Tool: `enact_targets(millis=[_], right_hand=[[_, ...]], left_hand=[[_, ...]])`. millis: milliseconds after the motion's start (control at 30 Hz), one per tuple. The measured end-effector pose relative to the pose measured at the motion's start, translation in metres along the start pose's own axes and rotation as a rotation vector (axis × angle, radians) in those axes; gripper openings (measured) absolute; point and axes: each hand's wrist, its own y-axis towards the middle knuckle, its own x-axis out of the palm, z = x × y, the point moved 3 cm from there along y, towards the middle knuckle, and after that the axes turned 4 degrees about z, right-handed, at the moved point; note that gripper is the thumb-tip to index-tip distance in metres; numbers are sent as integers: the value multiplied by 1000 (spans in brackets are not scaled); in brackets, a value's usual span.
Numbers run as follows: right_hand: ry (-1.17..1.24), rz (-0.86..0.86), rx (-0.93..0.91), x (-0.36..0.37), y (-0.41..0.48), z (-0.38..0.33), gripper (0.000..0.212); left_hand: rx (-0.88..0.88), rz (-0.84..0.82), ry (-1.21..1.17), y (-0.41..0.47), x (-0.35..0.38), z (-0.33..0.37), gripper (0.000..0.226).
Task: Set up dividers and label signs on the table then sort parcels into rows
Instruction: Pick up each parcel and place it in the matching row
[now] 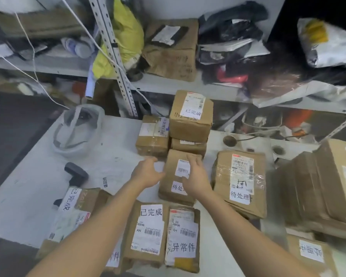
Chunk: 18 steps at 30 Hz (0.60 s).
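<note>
Left hand [148, 172] was recorded half-open, thumb touching the edge of the parcel [174, 184]; right hand [196, 176] lay atop, fingers loosely bent. Long axis was noted pointing away from the person.

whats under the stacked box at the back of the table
A flatter cardboard box lies under the top box; only its front side and a strip of white label show. Its top is covered, so the label cannot be read.

Cluttered grey metal shelving [107, 27] stands behind the white table [32, 186], dark floor [14, 120] at its left.
</note>
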Motion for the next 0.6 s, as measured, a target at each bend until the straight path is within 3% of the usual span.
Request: enact_targets(millis=[200, 300, 400, 600], right_hand=[[119, 41, 318, 26, 13, 8, 94], [140, 91, 418, 33, 14, 11, 66], [130, 120, 438, 28, 9, 0, 41], [211, 198, 425, 19, -5, -21, 45]], left_hand=[[50, -254, -80, 39, 28, -12, 69], [98, -356, -154, 45, 37, -15, 68], [105, -351, -230, 53, 40, -26, 67], [158, -297, -310, 49, 15, -29, 67]])
